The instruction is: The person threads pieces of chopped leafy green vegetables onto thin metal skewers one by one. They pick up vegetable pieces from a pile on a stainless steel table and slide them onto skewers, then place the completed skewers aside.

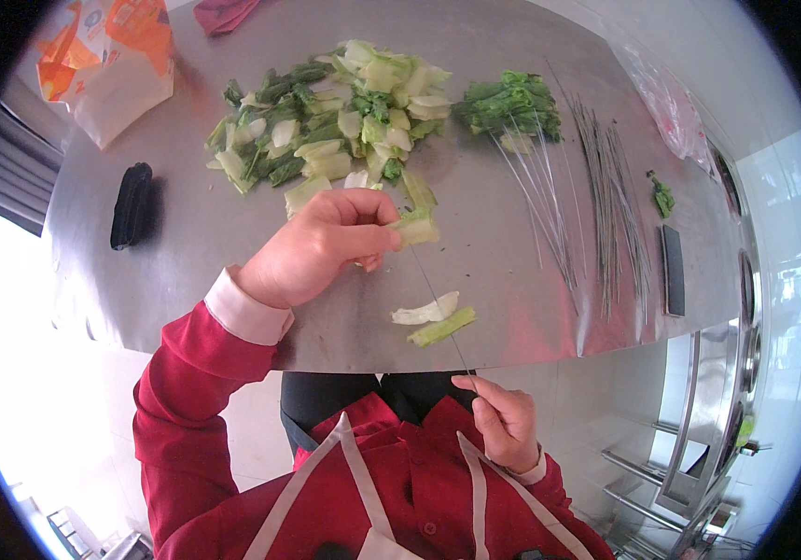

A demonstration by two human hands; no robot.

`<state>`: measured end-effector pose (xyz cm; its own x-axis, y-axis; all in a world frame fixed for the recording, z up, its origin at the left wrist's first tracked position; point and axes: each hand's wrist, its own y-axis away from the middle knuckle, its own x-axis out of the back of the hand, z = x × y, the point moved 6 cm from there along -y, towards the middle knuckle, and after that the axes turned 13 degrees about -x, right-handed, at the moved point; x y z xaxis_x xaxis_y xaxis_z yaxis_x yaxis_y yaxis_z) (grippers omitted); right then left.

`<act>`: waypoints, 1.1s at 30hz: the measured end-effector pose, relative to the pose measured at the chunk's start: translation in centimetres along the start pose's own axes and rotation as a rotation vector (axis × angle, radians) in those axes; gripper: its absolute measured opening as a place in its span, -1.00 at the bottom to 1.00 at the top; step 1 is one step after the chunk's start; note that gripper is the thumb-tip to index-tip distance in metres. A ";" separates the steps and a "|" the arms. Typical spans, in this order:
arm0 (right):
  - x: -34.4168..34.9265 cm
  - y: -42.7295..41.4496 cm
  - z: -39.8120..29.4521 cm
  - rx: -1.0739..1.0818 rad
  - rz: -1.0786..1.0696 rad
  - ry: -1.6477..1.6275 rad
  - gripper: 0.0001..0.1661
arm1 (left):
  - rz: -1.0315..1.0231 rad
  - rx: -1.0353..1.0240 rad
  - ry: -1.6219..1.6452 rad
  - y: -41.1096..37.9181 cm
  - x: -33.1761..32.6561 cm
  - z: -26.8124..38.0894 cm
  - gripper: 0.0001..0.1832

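My left hand (pixel 334 238) pinches a piece of pale green leafy vegetable (pixel 418 229) between thumb and fingers. A thin metal skewer (pixel 423 274) runs from that piece down to my right hand (pixel 502 420), which grips its lower end near the table edge. Two pieces are threaded midway along the skewer: a white one (pixel 428 310) and a light green one (pixel 442 327). Beyond my left hand lies a loose pile of cut leafy vegetable (pixel 330 133). Right of it, several skewers (pixel 537 203) bear bunched green leaves (pixel 512 105) at their far ends.
Bare metal skewers (pixel 607 210) lie on the steel table (pixel 183 294)'s right, beside a dark flat block (pixel 672 269) and a leaf scrap (pixel 661 194). A black object (pixel 131 206) and an orange-white bag (pixel 120 77) are left. Clear plastic (pixel 670 112) lies back right; red cloth (pixel 222 14) is at the back.
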<state>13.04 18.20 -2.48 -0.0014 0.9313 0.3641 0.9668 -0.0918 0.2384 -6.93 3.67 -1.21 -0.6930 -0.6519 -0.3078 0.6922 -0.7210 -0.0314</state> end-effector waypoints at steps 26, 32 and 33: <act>-0.2 -0.1 -0.5 0.003 -0.026 0.002 -0.66 | -0.176 0.025 -0.186 0.6 -1.5 0.1 -0.89; -0.3 -0.3 -0.9 -0.002 -0.049 -0.029 -0.66 | -0.177 0.072 -0.120 0.7 -1.8 0.3 -0.82; -0.3 -0.3 -0.9 -0.007 -0.055 -0.042 -0.66 | -0.205 0.071 -0.157 0.7 -1.9 0.2 -0.81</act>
<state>12.54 17.60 -1.85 -0.0431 0.9491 0.3120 0.9637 -0.0429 0.2635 -5.14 4.39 -0.48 -0.8439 -0.5150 -0.1500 0.5221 -0.8528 -0.0093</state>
